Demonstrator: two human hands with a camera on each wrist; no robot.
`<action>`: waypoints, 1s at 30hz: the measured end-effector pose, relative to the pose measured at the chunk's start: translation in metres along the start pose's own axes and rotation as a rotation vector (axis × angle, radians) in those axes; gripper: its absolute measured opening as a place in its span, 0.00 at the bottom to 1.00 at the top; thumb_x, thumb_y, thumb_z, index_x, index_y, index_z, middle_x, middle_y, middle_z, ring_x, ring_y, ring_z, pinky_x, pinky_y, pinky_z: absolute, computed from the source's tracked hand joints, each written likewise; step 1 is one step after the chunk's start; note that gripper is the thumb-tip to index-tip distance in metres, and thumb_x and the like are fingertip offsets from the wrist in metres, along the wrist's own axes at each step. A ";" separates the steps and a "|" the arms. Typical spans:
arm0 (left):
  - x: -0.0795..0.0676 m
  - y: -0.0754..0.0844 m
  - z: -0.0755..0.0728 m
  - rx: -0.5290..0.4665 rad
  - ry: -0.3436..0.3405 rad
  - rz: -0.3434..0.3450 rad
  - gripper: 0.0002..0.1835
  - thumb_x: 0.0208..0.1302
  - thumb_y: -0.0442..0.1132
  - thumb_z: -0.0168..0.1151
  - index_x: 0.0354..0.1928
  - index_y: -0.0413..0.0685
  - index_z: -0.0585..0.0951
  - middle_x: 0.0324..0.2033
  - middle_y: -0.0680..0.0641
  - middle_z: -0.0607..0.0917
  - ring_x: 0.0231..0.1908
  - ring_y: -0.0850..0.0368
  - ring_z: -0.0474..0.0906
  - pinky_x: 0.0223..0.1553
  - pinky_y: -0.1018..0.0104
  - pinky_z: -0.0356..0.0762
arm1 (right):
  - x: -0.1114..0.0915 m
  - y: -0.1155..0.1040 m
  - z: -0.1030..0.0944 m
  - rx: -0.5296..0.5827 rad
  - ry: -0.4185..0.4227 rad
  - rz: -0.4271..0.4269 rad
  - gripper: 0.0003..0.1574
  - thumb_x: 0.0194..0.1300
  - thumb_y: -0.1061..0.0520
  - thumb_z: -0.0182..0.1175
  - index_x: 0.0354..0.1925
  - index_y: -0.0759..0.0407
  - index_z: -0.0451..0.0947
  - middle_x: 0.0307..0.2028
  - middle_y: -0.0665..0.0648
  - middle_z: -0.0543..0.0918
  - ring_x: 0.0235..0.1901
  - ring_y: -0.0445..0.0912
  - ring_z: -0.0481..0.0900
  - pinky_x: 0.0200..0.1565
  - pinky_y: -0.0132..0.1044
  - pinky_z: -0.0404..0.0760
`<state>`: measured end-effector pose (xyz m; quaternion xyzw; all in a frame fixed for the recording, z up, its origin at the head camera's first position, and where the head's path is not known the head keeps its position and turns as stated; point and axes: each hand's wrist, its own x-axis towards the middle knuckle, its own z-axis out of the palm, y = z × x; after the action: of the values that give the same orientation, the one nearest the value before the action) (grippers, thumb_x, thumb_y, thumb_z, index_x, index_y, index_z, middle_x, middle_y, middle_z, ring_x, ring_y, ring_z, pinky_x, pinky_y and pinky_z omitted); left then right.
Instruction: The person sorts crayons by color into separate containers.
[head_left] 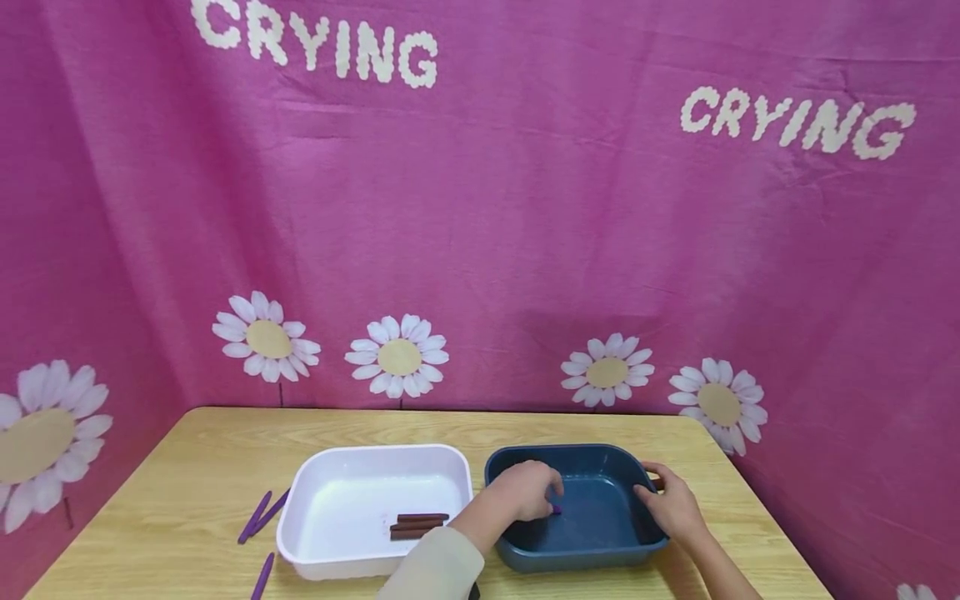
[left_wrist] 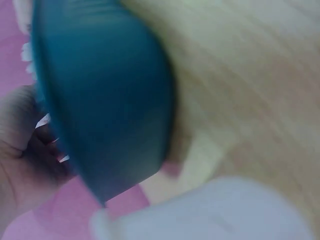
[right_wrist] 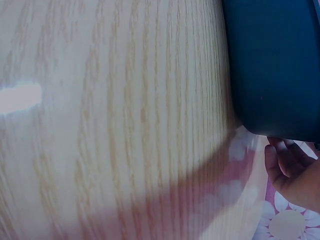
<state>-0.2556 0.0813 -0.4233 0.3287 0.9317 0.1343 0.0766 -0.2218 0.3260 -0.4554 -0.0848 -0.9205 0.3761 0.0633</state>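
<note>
a dark blue tub stands at the upper right on a wood-grain table with a bright glare at left. below it, the right hand holds the tub's end with bent fingers, above a white flower on pink cloth.

The purple stick, mostly hidden, lay at the fingertips of my left hand inside the dark blue bin. Oblong and round-cornered, the bin sat upright, its end in my right hand.

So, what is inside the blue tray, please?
Inside the blue tray, a purple piece shows by the left hand. That hand covers some of the left side; anything beneath cannot be seen.
</note>
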 end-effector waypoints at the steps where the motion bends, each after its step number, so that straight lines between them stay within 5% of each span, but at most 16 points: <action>1: -0.002 0.001 -0.005 -0.010 -0.009 0.002 0.10 0.57 0.40 0.66 0.42 0.56 0.83 0.29 0.57 0.80 0.32 0.66 0.73 0.36 0.73 0.74 | 0.000 0.000 -0.001 0.000 -0.005 0.002 0.27 0.62 0.60 0.56 0.59 0.69 0.66 0.43 0.70 0.78 0.41 0.57 0.77 0.40 0.48 0.81; 16: -0.057 -0.011 -0.079 -0.155 0.061 0.082 0.13 0.55 0.40 0.67 0.44 0.53 0.83 0.37 0.51 0.84 0.36 0.64 0.77 0.40 0.73 0.76 | 0.001 0.004 -0.003 -0.025 -0.009 -0.014 0.28 0.62 0.60 0.56 0.59 0.70 0.66 0.43 0.71 0.78 0.42 0.58 0.76 0.41 0.50 0.81; 30: -0.130 -0.070 -0.107 -0.254 0.240 0.128 0.14 0.54 0.36 0.65 0.44 0.43 0.81 0.33 0.47 0.83 0.37 0.53 0.78 0.38 0.67 0.76 | 0.003 0.000 -0.001 -0.026 -0.016 -0.024 0.28 0.62 0.60 0.56 0.58 0.71 0.66 0.43 0.73 0.78 0.42 0.59 0.77 0.42 0.50 0.80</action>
<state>-0.2218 -0.0746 -0.3350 0.3568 0.8868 0.2939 -0.0030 -0.2247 0.3272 -0.4549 -0.0717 -0.9268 0.3638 0.0591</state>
